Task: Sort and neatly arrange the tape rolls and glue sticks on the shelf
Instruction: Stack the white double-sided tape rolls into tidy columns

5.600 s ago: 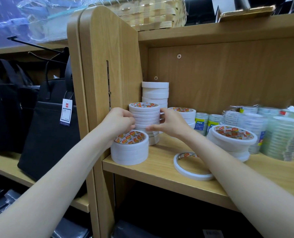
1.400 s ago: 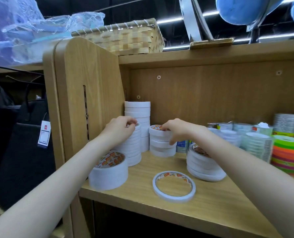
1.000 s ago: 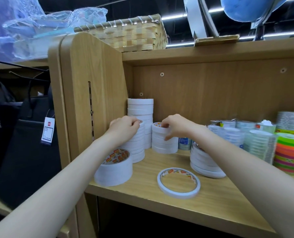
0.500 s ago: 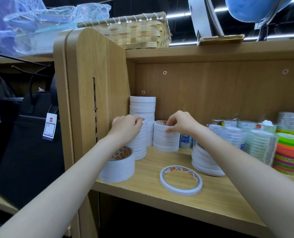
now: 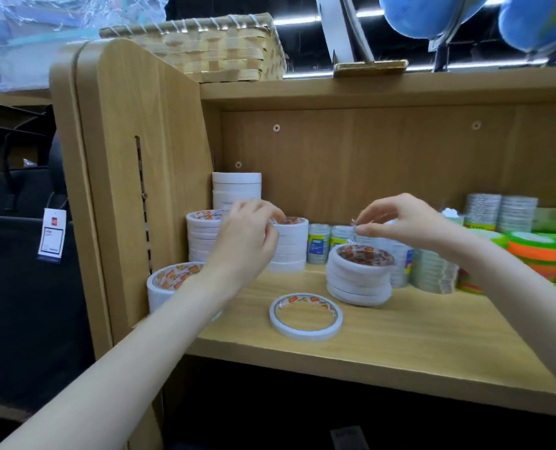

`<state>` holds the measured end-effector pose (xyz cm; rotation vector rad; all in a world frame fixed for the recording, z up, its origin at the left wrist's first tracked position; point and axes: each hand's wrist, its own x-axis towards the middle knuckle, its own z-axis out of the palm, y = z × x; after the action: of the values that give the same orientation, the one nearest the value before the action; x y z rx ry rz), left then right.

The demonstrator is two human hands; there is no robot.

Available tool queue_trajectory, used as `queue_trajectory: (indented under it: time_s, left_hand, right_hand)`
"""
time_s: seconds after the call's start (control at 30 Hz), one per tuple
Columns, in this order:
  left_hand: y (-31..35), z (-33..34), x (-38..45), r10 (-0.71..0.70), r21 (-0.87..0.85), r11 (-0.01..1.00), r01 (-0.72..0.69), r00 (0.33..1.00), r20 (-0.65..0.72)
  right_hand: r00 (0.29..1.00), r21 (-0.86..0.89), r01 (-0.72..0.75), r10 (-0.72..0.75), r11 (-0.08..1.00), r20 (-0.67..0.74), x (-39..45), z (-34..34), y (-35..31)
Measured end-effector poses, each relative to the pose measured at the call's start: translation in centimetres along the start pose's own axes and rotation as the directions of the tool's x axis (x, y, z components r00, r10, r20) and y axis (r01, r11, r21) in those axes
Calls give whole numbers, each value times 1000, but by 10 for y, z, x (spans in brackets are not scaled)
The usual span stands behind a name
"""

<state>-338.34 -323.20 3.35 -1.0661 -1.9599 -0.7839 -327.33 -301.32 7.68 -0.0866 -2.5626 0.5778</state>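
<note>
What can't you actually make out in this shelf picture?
- Head view: whether the right hand pinches anything; its fingertips blur.
- Wide tape roll: front hidden by the left forearm.
- Green and orange rolls: cut off by the right edge.
- Hang tag: print too small.

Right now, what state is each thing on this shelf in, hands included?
Left hand: fingers curled, at the top of the short white stack; grip unclear.
Right hand: raised above the leaning stack, fingertips pinched; blurred.
Short white stack: upright, tidy.
Tall back stack: upright, in the corner.
Leaning stack: rolls offset, uneven.
Thin roll: lying flat, alone.
Wide roll: flat at the shelf's front edge.
</note>
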Motion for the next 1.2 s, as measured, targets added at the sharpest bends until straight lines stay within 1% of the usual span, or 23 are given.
queue_trajectory:
  time_s: [0.03,0.07,0.1,0.13,0.17,0.2,0.27,0.3,0.33,0.4,0.47,0.57,0.63,0.67,0.77,0.87,1.0,1.07,1.13,1.2]
  left_hand:
    - [10,5,-2,-3,-62,998,7,998,61]
    - [20,12,-4,-30,-129,990,48,990,140]
    - [28,19,-6,-70,-184,976,117,967,245]
    - [34,28,-6,-116,-221,953,208,921,372]
    - [39,35,-5,-152,-238,925,297,862,483]
    - [40,44,-4,-175,-247,895,372,801,572]
    - [41,53,-2,-171,-286,829,480,705,688]
    - [40,57,-2,-145,-324,791,518,674,724]
    - [38,61,-2,-121,-357,759,544,657,744]
    - [40,65,-2,-89,-387,741,548,652,753]
    - [38,67,-1,-80,-403,738,541,663,744]
    - [34,61,1,-81,-428,715,554,672,736]
    - [28,57,-1,-70,-467,665,583,671,738]
    - [24,55,-3,-73,-480,637,604,666,742]
    - [17,47,-7,-115,-491,602,630,676,728]
    - [12,40,-12,-165,-512,583,630,710,685]
    - [4,34,-22,-222,-450,695,561,762,608]
    - [-1,31,-24,-277,-403,730,552,778,564]
    - [-6,30,-24,-319,-344,751,564,766,558]
    - [-10,32,-24,-369,-262,771,581,742,560]
  right_hand:
    - [1000,48,-19,19,999,4,-14,-5,7]
    - [999,79,-43,43,996,9,-26,-7,14]
    - [997,95,-73,73,993,4,-37,-6,23]
    - [994,111,-107,109,988,-10,-46,-2,31]
    - [989,137,-143,147,980,-18,-52,3,38]
    - [984,163,-175,179,971,-10,-56,10,44]
    - [976,202,-215,216,956,17,-59,24,48]
    - [976,235,-214,215,948,23,-59,30,48]
    - [979,274,-202,203,940,23,-59,35,46]
    - [982,323,-178,187,929,3,-57,42,40]
    - [977,377,-196,214,905,-6,-54,46,37]
    - [968,442,-245,246,863,55,-53,47,32]
    - [964,522,-260,249,812,94,-53,48,27]
    - [963,535,-265,244,802,111,-52,50,24]
    - [973,418,-226,180,880,147,-44,56,18]
    - [974,371,-179,112,911,196,-29,67,8]
    - [977,334,-138,73,932,200,-4,85,0]
    - [970,327,-122,43,937,240,5,90,0]
    - [951,329,-102,-5,939,308,10,91,3]
    - [941,315,-86,-27,945,336,12,92,10]
